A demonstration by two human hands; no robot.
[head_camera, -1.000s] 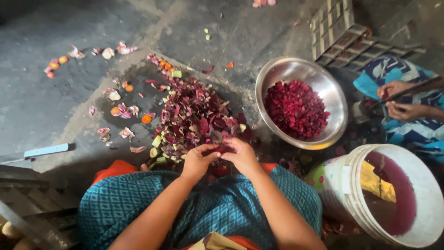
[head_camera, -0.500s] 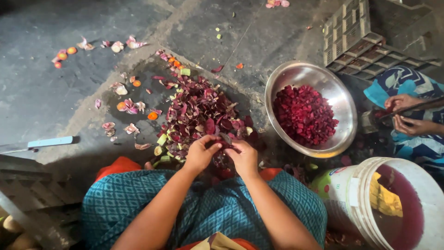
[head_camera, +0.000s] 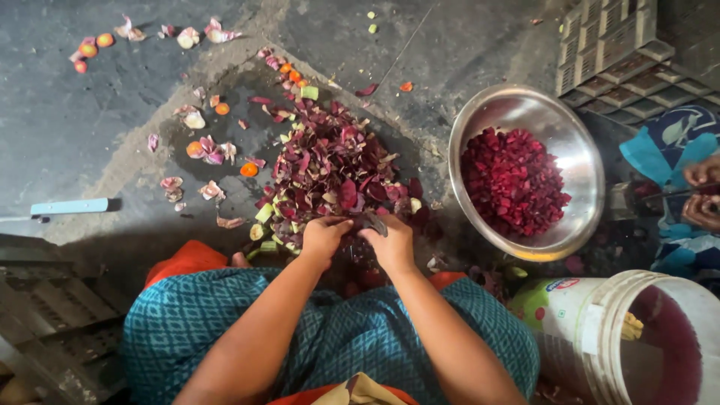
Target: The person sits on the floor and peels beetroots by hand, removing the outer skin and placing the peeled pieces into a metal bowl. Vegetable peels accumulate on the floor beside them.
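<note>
Since the earlier frame the two hands have been drawn slightly closer together at the near edge of the peel heap, and the view has shifted a little, so that the steel bowl sits further right.

At the far left a pale blue knife handle point(head_camera: 73, 206) is seen lying on the dark floor point(head_camera: 90, 112), well apart from the work. Scattered orange and pink trimmings point(head_camera: 214, 150) lie between it and the heap of purple peels point(head_camera: 330, 169).

The left hand point(head_camera: 324, 236) is curled at the heap's near edge, its fingers pressed together around something dark; what exactly is held cannot be told. Just beside it, the right hand point(head_camera: 391, 241) is closed on a dark beet piece point(head_camera: 373, 222), pinched between thumb and fingertips. The piece is judged firm but wet and slippery with juice, light enough for one hand, and best gripped across its broad sides rather than by a thin peel edge.

Further right, diced beet point(head_camera: 514, 182) fills the steel bowl point(head_camera: 581, 150). A white bucket point(head_camera: 600, 337) stands at the lower right, and another person's hands point(head_camera: 701, 196) show at the right border.
</note>
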